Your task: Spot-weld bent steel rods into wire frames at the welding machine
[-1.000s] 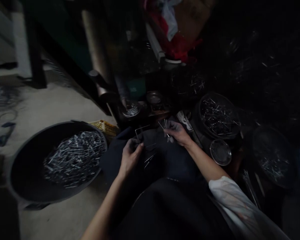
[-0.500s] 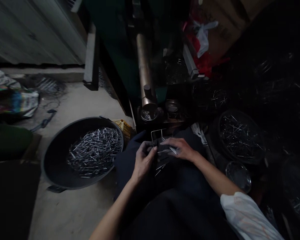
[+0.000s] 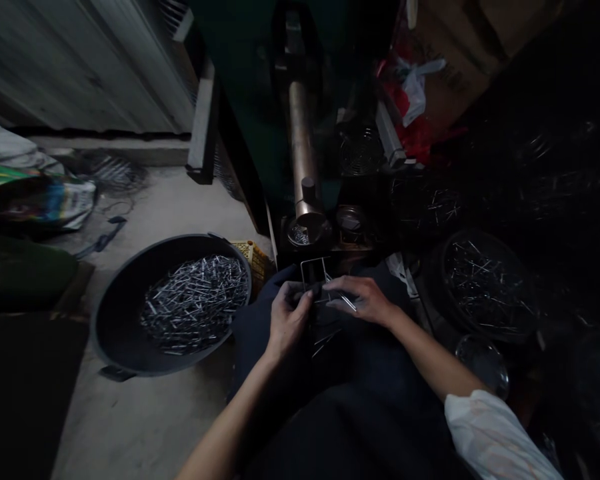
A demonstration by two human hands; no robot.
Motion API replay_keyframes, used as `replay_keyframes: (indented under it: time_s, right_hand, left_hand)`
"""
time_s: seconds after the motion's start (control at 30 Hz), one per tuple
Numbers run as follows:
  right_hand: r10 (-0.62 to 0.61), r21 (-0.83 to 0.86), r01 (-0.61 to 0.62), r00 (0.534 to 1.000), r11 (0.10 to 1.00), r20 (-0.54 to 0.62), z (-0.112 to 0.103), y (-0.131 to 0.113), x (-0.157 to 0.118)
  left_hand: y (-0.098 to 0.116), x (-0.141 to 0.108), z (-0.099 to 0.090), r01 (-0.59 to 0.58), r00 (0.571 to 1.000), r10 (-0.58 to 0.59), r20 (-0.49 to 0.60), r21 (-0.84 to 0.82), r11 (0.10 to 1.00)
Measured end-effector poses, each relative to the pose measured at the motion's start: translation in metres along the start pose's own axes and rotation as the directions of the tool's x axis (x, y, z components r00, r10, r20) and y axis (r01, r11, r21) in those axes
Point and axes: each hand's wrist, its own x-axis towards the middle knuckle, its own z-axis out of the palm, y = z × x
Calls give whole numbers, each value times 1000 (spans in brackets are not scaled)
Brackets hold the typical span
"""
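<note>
Nearest: dark-clothed lap [image 3: 370, 363], a few loose thin rods [image 3: 325, 340] lying on it, just at 6 o'clock of the hands.

Left hand [image 3: 290, 317]: grip narrow, thumb and fingers pinching 1 leg of a bent wire [image 3: 313, 260], its crossbar up toward 12 o'clock.

Right hand [image 3: 361, 298]: grip closed around a small bunch of straight rods [image 3: 349, 303], count unclear. Fingertips beside the wire's other leg; cannot tell whether they touch it.

Technique, my judgement: pinch the wire low and firmly so it cannot twist; hold the bunch loosely enough for 1 rod to slide free, ends level. Light is poor, so feel for the ends.

Farther: black tub [image 3: 111, 337] at 9 o'clock, heaped metal pieces [image 3: 195, 303] inside; yellow crate [image 3: 254, 259] at 10; dark bucket [image 3: 517, 330] of rods at 3.

Farthest: metal cylinder [image 3: 304, 147] at 12, red bag [image 3: 414, 143] at 1.
</note>
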Motion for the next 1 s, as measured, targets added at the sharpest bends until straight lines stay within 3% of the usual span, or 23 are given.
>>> replay_keyframes:
  time_s: [0.17, 0.43, 1.0]
  right_hand:
    - [22, -1, -22, 1000, 1000, -9, 10, 7, -1]
    - [-4, 20, 4, 1000, 1000, 14, 1, 2, 7]
    - [-80, 22, 79, 996, 997, 30, -7, 6, 33]
  left_hand:
    - [5, -3, 3, 17, 1000, -15, 25, -91, 996]
    - [4, -3, 3, 55, 996, -35, 84, -248, 967]
    - [13, 8, 0, -3, 999, 22, 50, -343, 939]
